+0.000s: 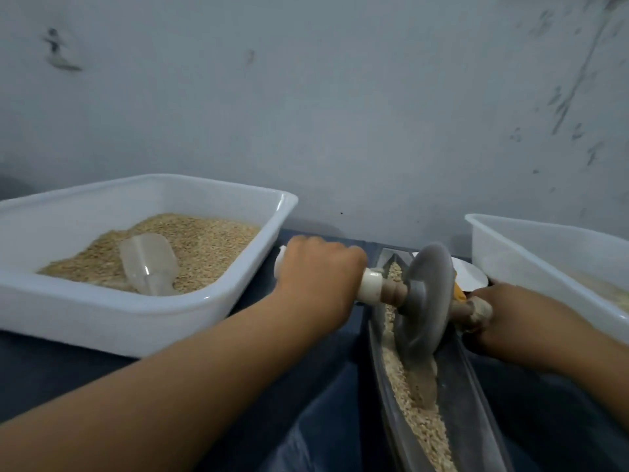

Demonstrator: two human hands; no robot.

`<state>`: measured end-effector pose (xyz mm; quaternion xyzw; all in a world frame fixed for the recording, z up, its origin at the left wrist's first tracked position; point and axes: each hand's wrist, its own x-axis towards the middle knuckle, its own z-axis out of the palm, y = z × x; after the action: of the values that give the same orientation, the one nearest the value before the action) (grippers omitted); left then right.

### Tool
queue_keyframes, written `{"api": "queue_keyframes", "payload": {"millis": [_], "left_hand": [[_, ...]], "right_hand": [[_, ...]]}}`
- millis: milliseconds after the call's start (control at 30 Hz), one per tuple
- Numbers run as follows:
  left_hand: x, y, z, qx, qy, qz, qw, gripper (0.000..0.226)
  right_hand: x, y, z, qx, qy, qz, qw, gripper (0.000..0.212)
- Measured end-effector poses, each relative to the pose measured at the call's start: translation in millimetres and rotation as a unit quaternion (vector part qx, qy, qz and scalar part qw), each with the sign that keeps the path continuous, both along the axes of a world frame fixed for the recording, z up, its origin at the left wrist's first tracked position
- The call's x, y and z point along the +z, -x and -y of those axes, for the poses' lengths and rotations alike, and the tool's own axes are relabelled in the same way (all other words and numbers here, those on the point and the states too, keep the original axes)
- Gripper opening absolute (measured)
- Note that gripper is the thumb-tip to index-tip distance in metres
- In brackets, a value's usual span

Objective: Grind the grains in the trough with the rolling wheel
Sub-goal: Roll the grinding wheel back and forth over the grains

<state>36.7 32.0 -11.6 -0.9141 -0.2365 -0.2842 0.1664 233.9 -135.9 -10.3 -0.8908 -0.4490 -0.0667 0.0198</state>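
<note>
Grinding is judged partly done, since coarse grains are seen along the trough with a finer streak beside the rolling wheel, which is held upright between the left hand and right hand, fingers clenched round its axle handles.

Grey rolling wheel, tan grains, white tub, dark blue tabletop.
</note>
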Motion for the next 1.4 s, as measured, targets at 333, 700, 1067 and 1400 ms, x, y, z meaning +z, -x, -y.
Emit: {"api": "queue_keyframes", "payload": {"millis": [333, 700, 1067, 1400], "left_hand": [[12.5, -14.7, -17.0, 0.044, 0.101, -0.042, 0.993, 0.018], [11.8, -17.7, -12.7, 0.023, 0.041, -0.024, 0.999, 0.017], [-16.8, -1.7, -18.0, 0.046, 0.032, -0.007, 0.998, 0.025], [-26.1, 10.3, -12.7, 0.017, 0.005, 0.016, 1.0, 0.028]], "right_hand": [[43.5, 8.4, -39.6, 0.007, 0.064, -0.007, 0.998, 0.02], [22.5, 1.9, -26.7, 0.004, 0.022, -0.046, 0.999, 0.019], [26.9, 4.4, -28.8, 0.027, 0.051, 0.014, 0.998, 0.021], [17.7, 9.8, -18.2, 0.046, 0.022, 0.08, 0.995, 0.021]]}}
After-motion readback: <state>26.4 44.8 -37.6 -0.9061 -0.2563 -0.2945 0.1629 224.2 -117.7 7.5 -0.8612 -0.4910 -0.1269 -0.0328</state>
